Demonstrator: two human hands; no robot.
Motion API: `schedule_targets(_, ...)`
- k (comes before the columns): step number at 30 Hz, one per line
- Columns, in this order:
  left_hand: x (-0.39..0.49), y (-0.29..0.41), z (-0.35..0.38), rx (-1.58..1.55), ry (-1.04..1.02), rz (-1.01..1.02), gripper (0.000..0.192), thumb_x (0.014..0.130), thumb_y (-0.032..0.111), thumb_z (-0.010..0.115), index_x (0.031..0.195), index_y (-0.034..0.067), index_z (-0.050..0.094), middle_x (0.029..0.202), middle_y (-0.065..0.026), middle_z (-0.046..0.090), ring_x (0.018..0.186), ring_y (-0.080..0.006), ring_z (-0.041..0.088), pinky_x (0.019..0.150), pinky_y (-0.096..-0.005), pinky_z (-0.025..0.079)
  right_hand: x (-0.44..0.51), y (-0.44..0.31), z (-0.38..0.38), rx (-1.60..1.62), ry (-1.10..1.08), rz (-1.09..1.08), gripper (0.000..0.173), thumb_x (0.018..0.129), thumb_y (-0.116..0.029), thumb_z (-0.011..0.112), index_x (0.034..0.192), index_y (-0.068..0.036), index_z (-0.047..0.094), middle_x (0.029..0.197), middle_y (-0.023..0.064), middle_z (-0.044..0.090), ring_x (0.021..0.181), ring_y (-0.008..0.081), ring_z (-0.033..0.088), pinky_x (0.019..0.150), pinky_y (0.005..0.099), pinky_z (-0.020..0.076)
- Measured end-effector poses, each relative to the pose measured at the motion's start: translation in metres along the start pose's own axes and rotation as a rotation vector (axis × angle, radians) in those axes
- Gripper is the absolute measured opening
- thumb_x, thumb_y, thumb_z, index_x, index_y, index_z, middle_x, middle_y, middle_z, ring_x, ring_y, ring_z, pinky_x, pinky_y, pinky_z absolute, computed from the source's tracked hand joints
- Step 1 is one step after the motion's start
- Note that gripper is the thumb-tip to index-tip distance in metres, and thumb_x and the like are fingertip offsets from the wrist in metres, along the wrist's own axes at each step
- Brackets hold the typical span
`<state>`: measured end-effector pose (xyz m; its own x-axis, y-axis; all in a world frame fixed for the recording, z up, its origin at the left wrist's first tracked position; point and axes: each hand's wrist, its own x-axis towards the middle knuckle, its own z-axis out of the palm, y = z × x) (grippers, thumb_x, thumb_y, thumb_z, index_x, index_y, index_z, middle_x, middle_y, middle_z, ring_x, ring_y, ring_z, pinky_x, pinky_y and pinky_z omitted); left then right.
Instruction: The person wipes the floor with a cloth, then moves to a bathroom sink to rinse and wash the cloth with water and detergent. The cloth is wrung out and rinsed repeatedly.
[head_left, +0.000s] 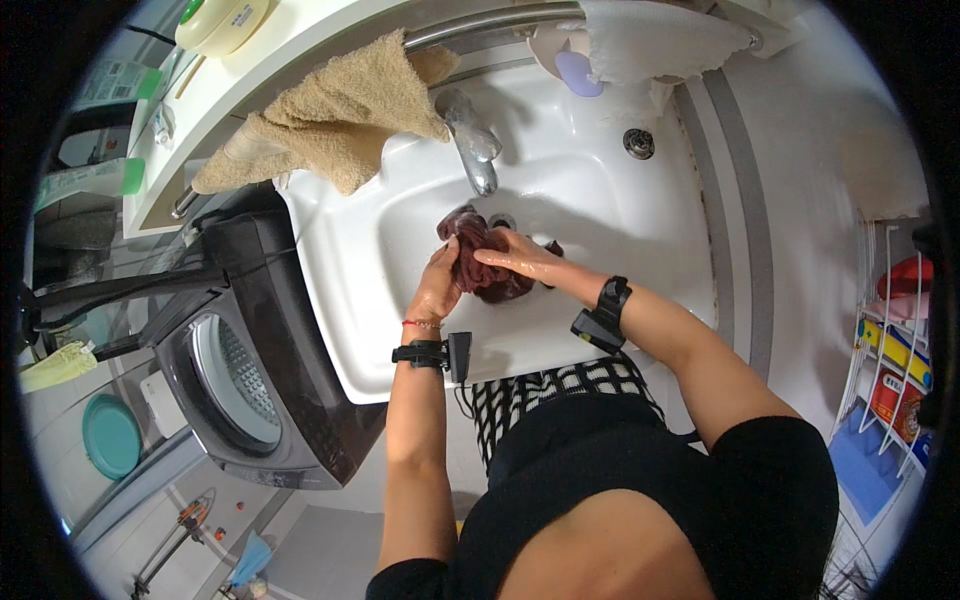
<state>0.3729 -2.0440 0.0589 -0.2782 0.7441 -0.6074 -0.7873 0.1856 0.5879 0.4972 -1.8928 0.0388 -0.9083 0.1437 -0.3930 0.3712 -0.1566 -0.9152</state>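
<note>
A wet, dark maroon cloth (480, 259) is bunched up in the basin of a white ceramic sink (630, 217). My left hand (439, 281) grips its left side, thumb on top. Against the right part of the cloth lies my right hand (521, 255), wet, with thumb and fingers around a fold; its fingertips are partly hidden. Just behind the cloth a metal drain (502, 220) shows in part, and a chrome faucet (472, 142) reaches over the basin. No water stream is visible from the spout.
A tan towel (330, 112) and a white cloth (660, 41) hang from a metal rail above the sink. An open top-loading washing machine (232, 382) stands at the left. A lilac soap bar (579, 73) sits at the back. On the right is a white wire rack (889, 330).
</note>
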Motion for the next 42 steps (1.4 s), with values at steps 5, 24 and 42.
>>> schedule_targets(5, -0.017, -0.004, 0.01, 0.689, 0.176, 0.002, 0.061, 0.085, 0.041, 0.069, 0.12, -0.006, 0.05, 0.1, -0.0086, 0.061, 0.084, -0.0142, 0.059, 0.072, -0.0254, 0.049, 0.014, -0.004, -0.004, 0.667, 0.104, -0.015, 0.037, 0.085, -0.002, 0.05, 0.122, 0.0, 0.05, 0.111, 0.0126, 0.06, 0.093, 0.0203, 0.062, 0.083, 0.0327, 0.0523)
schedule_targets(24, -0.066, -0.016, 0.048, 0.82, 0.402, 0.56, 0.051, 0.068, 0.018, 0.084, 0.107, 0.006, 0.054, 0.088, -0.0127, 0.064, 0.074, -0.0222, 0.065, 0.066, -0.0327, 0.054, -0.004, 0.054, -0.027, 0.306, 0.392, 0.488, 0.025, 0.08, -0.004, 0.054, 0.104, 0.003, 0.057, 0.096, 0.0102, 0.061, 0.09, 0.0238, 0.064, 0.076, 0.0338, 0.0572)
schedule_targets(42, -0.084, -0.034, 0.038, 1.131, 0.589, 0.728, 0.019, 0.091, 0.017, 0.057, 0.095, 0.001, 0.067, 0.095, -0.0123, 0.06, 0.076, -0.0301, 0.056, 0.079, -0.0393, 0.046, -0.024, 0.035, -0.043, 1.174, 0.395, 0.174, 0.021, 0.085, -0.008, 0.051, 0.103, -0.001, 0.056, 0.105, 0.0096, 0.061, 0.099, 0.0225, 0.059, 0.097, 0.0359, 0.046)
